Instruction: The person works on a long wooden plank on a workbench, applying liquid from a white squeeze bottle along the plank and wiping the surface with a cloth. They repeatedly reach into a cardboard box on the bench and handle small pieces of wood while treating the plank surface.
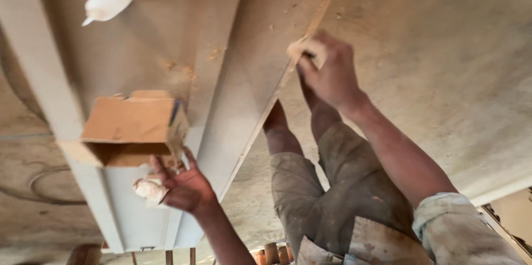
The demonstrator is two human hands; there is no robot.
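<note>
Pale grey board (221,104) dusted with sawdust, right hand (327,68) fingers pinching sanding pad (302,49), left hand (185,187) clutching wad (149,190)

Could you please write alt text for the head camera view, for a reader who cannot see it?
The right hand presses a pale pad on a long grey-painted board's edge. The left hand holds a pale lump beside an open cardboard box.

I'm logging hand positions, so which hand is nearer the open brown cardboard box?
Left. The left hand sits just below the open brown cardboard box, fingertips at it; the right hand is far off, on the board's edge.
</note>
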